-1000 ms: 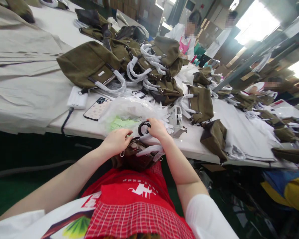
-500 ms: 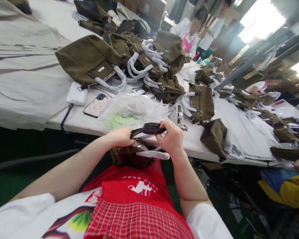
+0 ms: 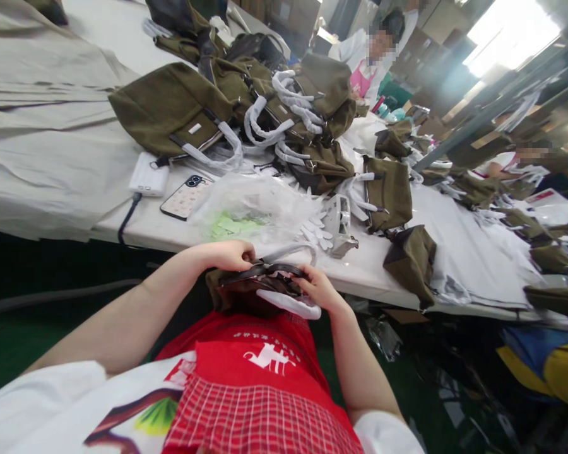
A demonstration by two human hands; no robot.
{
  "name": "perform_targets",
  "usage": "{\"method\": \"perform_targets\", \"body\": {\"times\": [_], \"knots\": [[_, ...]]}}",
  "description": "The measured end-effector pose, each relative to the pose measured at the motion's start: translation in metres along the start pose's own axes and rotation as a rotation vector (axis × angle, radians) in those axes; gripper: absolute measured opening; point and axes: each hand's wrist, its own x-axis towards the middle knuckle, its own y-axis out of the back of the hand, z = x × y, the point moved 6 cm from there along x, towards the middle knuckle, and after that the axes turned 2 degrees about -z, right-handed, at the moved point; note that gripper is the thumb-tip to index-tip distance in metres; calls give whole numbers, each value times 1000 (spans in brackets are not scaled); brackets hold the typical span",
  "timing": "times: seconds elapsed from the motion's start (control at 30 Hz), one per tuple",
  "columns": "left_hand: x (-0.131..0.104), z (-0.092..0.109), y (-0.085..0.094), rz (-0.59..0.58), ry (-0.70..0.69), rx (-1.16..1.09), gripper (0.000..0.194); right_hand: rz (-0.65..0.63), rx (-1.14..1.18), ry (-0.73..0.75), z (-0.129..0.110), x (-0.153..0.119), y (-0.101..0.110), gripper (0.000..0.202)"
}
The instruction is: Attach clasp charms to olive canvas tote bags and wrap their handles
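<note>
An olive-brown handbag point(image 3: 220, 293) is held at the table's front edge, against the red apron. My left hand point(image 3: 236, 255) is closed on its upper left rim, with the fingertips partly hidden. A dark folded strap point(image 3: 277, 269) lies across the bag's opening, and my right hand point(image 3: 319, 289) pinches its right end. One wrapped white handle point(image 3: 288, 304) hangs over the near side of the bag; another wrapped handle point(image 3: 288, 251) arches up on the far side.
Beyond the bag lie a clear plastic bag point(image 3: 260, 202) with green slips, a phone point(image 3: 184, 198), a white power bank point(image 3: 149, 174) with a cable, and a white dispenser-like device point(image 3: 338, 221). Several olive bags point(image 3: 170, 110) are piled behind. A co-worker point(image 3: 364, 69) is across the table.
Both hands have moved slightly; my right hand has lowered the folded strap from above the bag down to its opening. The far wrapped handle now shows upright.
</note>
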Motion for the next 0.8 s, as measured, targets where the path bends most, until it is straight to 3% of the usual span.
{"method": "perform_targets", "body": {"times": [0.2, 0.4, 0.5, 0.6, 0.67, 0.8], "knots": [[-8, 17, -10, -36, -60, 137, 52, -131, 188, -68, 19, -15, -32, 17], [-26, 30, -24, -135, -132, 102, 58, -84, 23, 16, 12, -13, -42, 14], [-27, 30, -25, -43, -83, 116, 54, 25, 34, 27, 9, -11, -36, 15], [-24, 20, -23, 63, 68, 184, 44, 111, 115, -20, 7, -11, -30, 18], [-20, 13, -23, 107, 144, 217, 37, 86, 157, -16, 4, -10, -32, 20], [-20, 2, -13, 259, 204, 261, 34, -101, 94, 89, -1, 1, -52, 20]]}}
